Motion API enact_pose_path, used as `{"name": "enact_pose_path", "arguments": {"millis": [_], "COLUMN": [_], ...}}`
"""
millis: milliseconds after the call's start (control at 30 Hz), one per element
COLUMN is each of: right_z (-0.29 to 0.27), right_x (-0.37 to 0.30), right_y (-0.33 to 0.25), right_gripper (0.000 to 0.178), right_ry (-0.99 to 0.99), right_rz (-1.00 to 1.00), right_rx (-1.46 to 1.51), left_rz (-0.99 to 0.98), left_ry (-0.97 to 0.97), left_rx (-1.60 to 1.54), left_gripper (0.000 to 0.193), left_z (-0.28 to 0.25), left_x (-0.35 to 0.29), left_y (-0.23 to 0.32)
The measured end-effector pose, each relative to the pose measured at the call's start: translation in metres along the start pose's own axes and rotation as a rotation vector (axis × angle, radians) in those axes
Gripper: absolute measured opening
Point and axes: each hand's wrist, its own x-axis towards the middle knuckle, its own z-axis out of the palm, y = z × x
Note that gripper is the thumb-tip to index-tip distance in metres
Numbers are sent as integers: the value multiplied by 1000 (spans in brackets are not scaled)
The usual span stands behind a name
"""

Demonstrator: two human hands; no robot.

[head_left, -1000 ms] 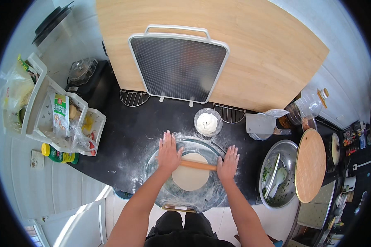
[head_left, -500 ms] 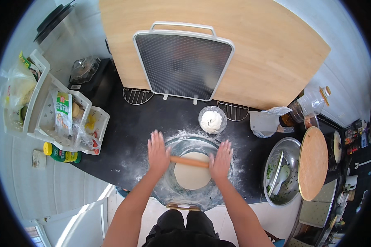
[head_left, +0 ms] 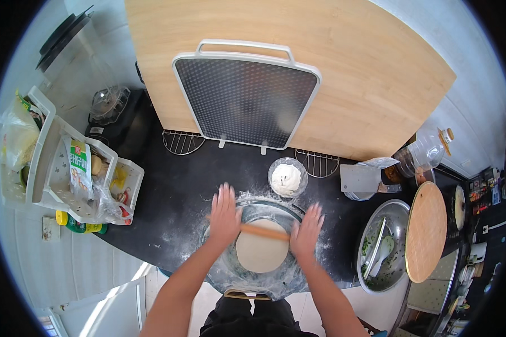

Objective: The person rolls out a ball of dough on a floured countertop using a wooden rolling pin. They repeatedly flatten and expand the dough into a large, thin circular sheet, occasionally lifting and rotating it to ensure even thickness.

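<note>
"What's largest down there?"

"The round glass board point(head_left: 225, 272), lower centre of the frame, dusted with white powder. The left forearm hides part of its edge."

"And on it?"

"A flat disc of dough point(head_left: 261, 255), near the middle, its upper part crossed by the pin."

"The hands?"

"Both lie flattened, nothing clenched. The left hand point(head_left: 224, 219), left of the dough, presses on the pin with fingers straight and close together. The right hand point(head_left: 306, 233) rests at the other end, fingers extended, slightly spread (motion blurs the tips)."

"And the rolling pin point(head_left: 265, 231)?"

"Slanting between them. Its left tip pokes out past the left hand; its right end is hidden, so I can't tell where it stops."
</note>
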Motion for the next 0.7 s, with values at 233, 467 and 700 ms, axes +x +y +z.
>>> {"name": "enact_pose_path", "arguments": {"millis": [233, 467, 700], "right_z": [1, -30, -1], "right_x": [21, -107, 13], "right_y": [32, 41, 54], "right_gripper": [65, 69, 60], "right_ry": [-130, -342, 5], "right_rz": [-139, -127, 15], "right_rx": [33, 62, -16], "left_rz": [-210, -33, -99], "left_ry": [48, -237, 67], "left_rx": [3, -84, -29], "left_gripper": [68, 69, 69], "left_z": [21, 1, 22], "left_x": [-3, -123, 26], "left_y": [15, 37, 42]}}
